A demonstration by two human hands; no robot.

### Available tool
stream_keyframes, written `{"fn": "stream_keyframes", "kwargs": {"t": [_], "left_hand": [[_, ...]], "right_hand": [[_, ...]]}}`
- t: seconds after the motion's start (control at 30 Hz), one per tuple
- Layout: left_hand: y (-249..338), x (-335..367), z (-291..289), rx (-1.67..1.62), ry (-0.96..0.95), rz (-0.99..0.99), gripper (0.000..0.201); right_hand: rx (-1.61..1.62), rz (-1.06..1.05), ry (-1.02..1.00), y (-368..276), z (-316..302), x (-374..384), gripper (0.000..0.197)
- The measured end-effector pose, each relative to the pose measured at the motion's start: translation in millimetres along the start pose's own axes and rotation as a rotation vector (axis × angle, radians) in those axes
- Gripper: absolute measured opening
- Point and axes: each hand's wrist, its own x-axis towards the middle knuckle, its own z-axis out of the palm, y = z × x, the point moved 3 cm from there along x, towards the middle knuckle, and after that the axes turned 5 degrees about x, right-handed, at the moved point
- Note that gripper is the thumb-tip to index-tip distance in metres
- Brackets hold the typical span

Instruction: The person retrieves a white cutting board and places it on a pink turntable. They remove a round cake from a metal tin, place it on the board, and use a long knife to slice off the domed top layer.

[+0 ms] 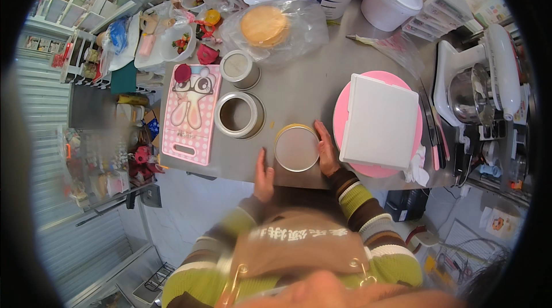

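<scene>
Fingers straight and spread, gripping nothing: left hand (264,182) and right hand (328,154) flank one round tin (296,148), left of pink disc (340,115). Right-hand contact unclear; tin contents hard to make out. White slab (379,123) hides most of disc. Two metal rings (240,70) farther left of disc, two white buckets (391,2) behind. Steel table (310,92) surface stretches between disc and rings; near edge just before disc.

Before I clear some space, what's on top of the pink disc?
A white squarish slab lies on the pink disc. Pink rim shows around the slab, but most of the disc is covered, so anything hidden between them can't be seen.
</scene>
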Motion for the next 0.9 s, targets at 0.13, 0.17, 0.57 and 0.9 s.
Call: {"fn": "stream_keyframes", "kwargs": {"t": [0.13, 0.17, 0.57, 0.9], "left_hand": [[19.8, 31.9, 52.7, -0.136, 0.184, 0.2, 0.076], [16.8, 46.7, 54.8, -0.301, 0.192, 0.129, 0.077], [19.6, 39.2, 55.1, -0.478, 0.286, 0.019, 0.084], [24.9, 52.4, 49.0, -0.501, 0.262, 0.081, 0.083]], "right_hand": [[0.299, 0.061, 0.061, 0.0, 24.3, -6.8, 0.074], [0.455, 0.071, 0.054, -7.1, 35.6, -13.5, 0.074], [0.662, 0.193, -0.045, -22.0, 38.1, 5.8, 0.08], [0.807, 0.278, -0.017, -1.4, 48.5, -6.4, 0.078]]}}
